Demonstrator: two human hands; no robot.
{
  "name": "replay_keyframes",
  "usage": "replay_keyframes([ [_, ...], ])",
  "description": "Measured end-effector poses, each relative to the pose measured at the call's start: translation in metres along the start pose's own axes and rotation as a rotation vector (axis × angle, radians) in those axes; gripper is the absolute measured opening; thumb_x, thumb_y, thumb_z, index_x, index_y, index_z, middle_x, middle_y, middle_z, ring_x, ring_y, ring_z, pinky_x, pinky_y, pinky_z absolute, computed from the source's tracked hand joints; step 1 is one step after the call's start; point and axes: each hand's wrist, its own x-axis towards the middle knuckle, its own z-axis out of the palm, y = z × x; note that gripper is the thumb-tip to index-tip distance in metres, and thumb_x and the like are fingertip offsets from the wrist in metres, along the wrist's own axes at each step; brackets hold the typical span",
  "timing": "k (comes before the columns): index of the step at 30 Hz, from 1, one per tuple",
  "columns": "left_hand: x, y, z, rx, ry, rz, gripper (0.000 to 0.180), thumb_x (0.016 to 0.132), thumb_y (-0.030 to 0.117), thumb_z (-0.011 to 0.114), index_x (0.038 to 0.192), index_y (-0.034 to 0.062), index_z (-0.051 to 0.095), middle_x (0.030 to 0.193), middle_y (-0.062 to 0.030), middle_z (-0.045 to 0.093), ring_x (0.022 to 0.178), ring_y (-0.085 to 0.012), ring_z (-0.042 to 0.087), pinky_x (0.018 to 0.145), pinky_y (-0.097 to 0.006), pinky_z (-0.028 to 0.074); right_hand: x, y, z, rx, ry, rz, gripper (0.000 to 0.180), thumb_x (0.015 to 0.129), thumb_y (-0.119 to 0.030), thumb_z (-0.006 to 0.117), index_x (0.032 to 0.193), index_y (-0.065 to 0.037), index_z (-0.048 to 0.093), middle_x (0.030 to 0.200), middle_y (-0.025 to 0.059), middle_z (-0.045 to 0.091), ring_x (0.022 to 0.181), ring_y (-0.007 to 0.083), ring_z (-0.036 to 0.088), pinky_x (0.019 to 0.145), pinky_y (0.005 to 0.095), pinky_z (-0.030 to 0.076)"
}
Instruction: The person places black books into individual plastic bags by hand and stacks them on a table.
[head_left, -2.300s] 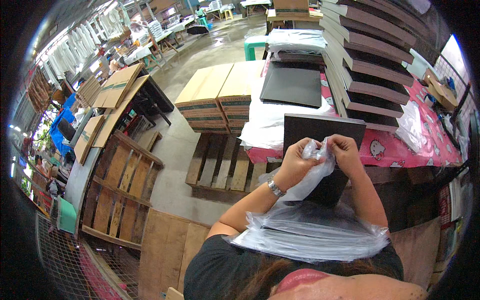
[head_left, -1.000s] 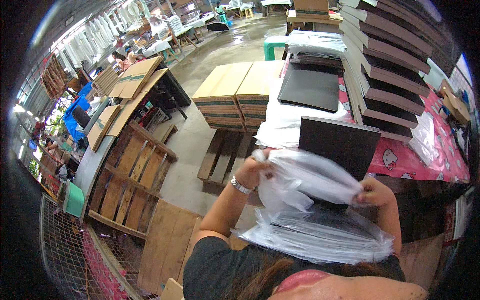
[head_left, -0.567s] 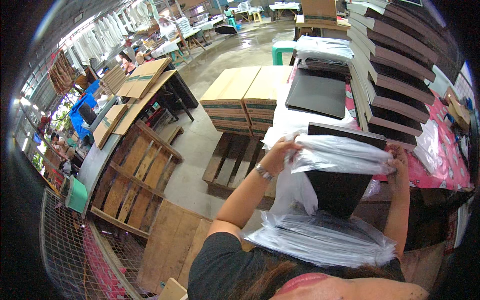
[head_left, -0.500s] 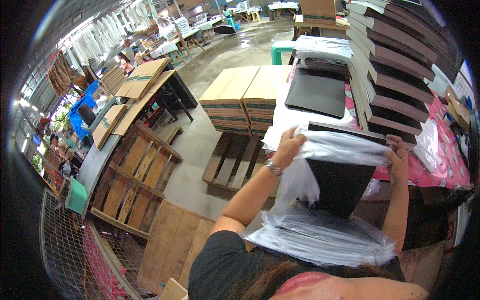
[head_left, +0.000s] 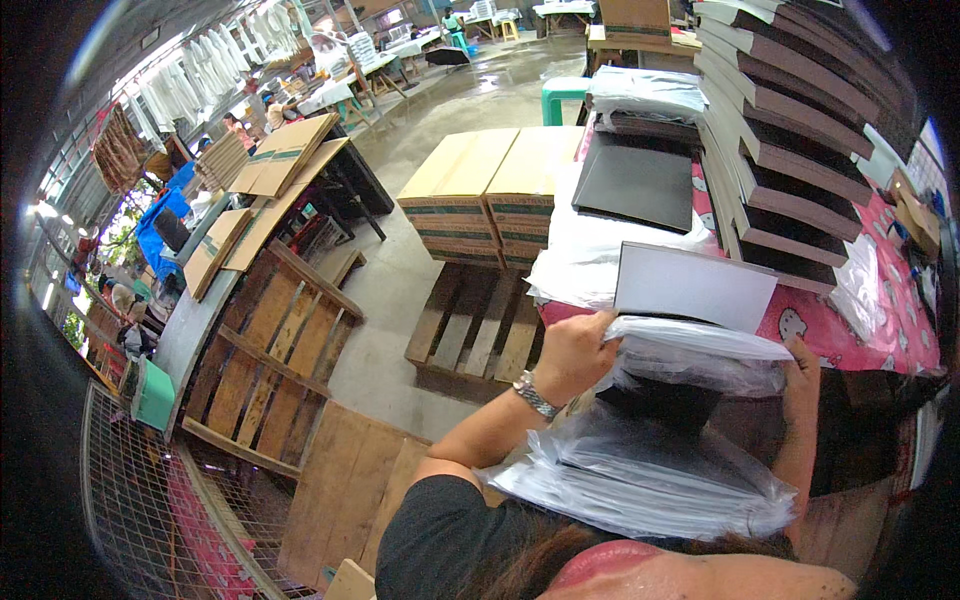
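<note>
My left hand (head_left: 580, 352) is closed on the left edge of a bunched clear plastic bag (head_left: 700, 350). At the bag's right edge, the fingers of my right hand (head_left: 802, 376) pinch the plastic. A board (head_left: 692, 288) with a white face and dark edges stands up above the bunched plastic, between my hands. Below the plastic a black surface (head_left: 660, 405) shows in part; how far the bag wraps it I cannot tell. Close to my chest lies a pile of clear plastic bags (head_left: 650, 485).
On the pink-covered table (head_left: 800, 320), a tall staggered stack of black boards (head_left: 790, 150) rises at the right. Beyond my hands lie a black board (head_left: 635, 180) and bagged packs (head_left: 645, 95). Cardboard boxes (head_left: 465, 170) sit on a wooden pallet (head_left: 470, 320) to the left.
Both hands have drawn the bunched plastic nearer to me. The board's white face now shows above it, and less of the black surface is visible below.
</note>
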Motion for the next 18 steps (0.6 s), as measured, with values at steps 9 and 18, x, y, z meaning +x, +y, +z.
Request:
replay_keyframes([
  [9,-0.004,0.008,-0.055,-0.686,-0.624,-0.569,0.023,0.085,0.023,0.060,0.080,0.0014,0.067,0.059,0.0033,0.054,0.056,-0.0015,0.046,0.048,-0.019,0.036,-0.043,-0.011,-0.031,0.628,-0.065,0.126,0.046,0.066,-0.015,0.072,0.107,-0.003,0.056,0.082,0.0014,0.051,0.071,0.0089,0.051,0.062,0.0179,0.040],
  [18,-0.049,-0.074,0.029,-0.956,-0.880,-0.937,0.031,0.082,0.028,0.064,0.098,0.0014,0.060,0.072,0.0006,0.059,0.061,-0.0071,0.053,0.055,-0.022,0.042,-0.072,0.025,0.004,0.601,-0.233,0.341,0.040,0.074,-0.023,0.070,0.104,-0.002,0.056,0.089,0.0044,0.055,0.075,0.0126,0.055,0.068,0.0233,0.044],
])
